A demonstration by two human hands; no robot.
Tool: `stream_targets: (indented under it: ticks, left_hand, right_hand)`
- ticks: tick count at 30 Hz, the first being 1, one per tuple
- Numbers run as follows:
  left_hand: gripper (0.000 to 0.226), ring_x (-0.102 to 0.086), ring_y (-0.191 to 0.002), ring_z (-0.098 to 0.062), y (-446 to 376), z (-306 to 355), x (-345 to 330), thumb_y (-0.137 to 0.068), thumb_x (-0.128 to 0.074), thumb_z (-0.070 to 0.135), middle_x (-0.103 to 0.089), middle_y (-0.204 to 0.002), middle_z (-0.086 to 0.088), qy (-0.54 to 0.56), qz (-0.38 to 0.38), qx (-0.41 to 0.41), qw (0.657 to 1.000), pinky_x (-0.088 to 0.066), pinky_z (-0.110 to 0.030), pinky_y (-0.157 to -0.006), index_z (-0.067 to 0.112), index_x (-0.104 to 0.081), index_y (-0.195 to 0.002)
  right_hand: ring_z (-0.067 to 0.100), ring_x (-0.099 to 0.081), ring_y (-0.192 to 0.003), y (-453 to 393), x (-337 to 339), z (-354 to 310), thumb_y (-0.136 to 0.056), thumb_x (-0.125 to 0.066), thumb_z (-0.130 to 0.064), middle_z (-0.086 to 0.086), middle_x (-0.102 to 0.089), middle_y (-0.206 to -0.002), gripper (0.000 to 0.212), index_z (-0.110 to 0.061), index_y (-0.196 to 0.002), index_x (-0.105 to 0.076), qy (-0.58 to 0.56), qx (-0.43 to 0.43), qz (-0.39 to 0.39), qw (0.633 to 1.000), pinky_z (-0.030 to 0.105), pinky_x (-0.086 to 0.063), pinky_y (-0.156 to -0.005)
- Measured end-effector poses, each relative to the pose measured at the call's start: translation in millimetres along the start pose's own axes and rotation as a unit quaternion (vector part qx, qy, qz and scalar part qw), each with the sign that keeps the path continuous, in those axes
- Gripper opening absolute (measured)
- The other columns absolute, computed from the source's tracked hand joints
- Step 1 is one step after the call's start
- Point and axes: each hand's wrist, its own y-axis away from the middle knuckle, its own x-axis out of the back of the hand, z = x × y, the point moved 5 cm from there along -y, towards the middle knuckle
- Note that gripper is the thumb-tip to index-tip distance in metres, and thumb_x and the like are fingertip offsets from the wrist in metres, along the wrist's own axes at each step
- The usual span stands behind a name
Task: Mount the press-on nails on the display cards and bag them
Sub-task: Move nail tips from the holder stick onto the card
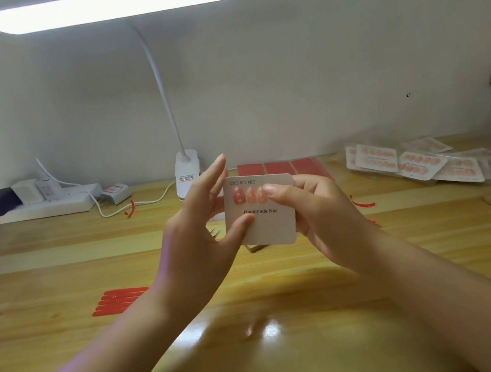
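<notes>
Above the wooden table (52,252), at the centre of my view, both hands meet on one white display card (273,228) printed "Handmade Nail". My left hand (201,239) pinches the card's left edge, thumb on the face, the upper fingers extended straight behind it. My right hand (317,209) grips the card's right side, thumb pressing the top row, where I count three pink press-on nails (247,197); a fourth may sit under the thumb, though I cannot confirm it. Left of the card and nearer me, a cluster of red strips (120,300) lies on the table. Behind the card, red adhesive sheets (277,167) lie flat, with the clip-base desk lamp (187,170) just left of them. Far left of the card sits a white power strip (47,206) with adapters. Right of the card, finished bagged cards (424,165) lie in a loose pile.
</notes>
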Motion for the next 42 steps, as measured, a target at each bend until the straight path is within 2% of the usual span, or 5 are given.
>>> stream_targets:
  ticks: [14,27,32,37,42]
  left_hand:
    - [0.050,-0.060,-0.102,-0.014,-6.0,16.5,9.9,-0.082,-0.078,0.013,-0.067,-0.105,0.006,-0.170,0.040,-0.116,0.978,-0.039,-0.017,-0.097,0.008,-0.056,-0.126]
    - [0.037,-0.064,-0.095,-0.017,-4.4,19.3,10.3,-0.087,-0.071,0.014,-0.071,-0.098,0.006,-0.165,0.051,-0.129,0.977,-0.042,-0.024,-0.094,0.013,-0.056,-0.121]
    - [0.030,-0.056,-0.077,0.008,-7.5,13.9,17.3,-0.089,-0.070,0.016,-0.069,-0.095,0.012,-0.126,0.073,-0.041,0.988,-0.036,-0.005,-0.071,0.015,-0.059,-0.117]
    - [0.031,-0.059,-0.084,0.005,-11.1,14.4,22.6,-0.088,-0.070,0.021,-0.069,-0.095,0.015,-0.118,0.089,-0.018,0.989,-0.036,-0.003,-0.069,0.018,-0.059,-0.116]
    - [0.031,-0.064,-0.091,-0.016,-9.3,24.7,21.6,-0.087,-0.073,0.020,-0.072,-0.097,0.010,-0.207,0.084,-0.124,0.967,-0.047,-0.036,-0.080,0.011,-0.065,-0.116]
  right_hand:
    - [0.041,-0.071,-0.079,2.6,2.4,-2.4,-0.093,-0.063,-0.015,0.020,-0.072,-0.096,0.016,-0.004,-0.103,-0.069,0.048,0.031,0.057,0.997,0.063,-0.056,-0.066]
    - [0.044,-0.065,-0.096,3.1,-6.7,-2.0,-0.087,-0.070,-0.022,0.016,-0.072,-0.100,0.019,-0.010,-0.101,-0.071,0.005,-0.005,0.026,1.000,0.073,-0.048,-0.073]
    - [0.039,-0.067,-0.098,3.6,-6.2,-0.8,-0.089,-0.068,-0.017,0.014,-0.072,-0.103,0.019,-0.008,-0.106,-0.068,0.010,-0.022,0.038,0.999,0.071,-0.049,-0.075]
    - [0.040,-0.067,-0.098,3.3,-7.8,-1.0,-0.088,-0.069,-0.018,0.015,-0.072,-0.104,0.019,-0.010,-0.106,-0.070,0.008,-0.024,0.035,0.999,0.072,-0.048,-0.074]
    - [0.042,-0.066,-0.099,3.5,-6.6,-3.4,-0.089,-0.069,-0.018,0.018,-0.070,-0.107,0.022,-0.008,-0.108,-0.068,0.009,-0.021,0.039,0.999,0.072,-0.049,-0.072]
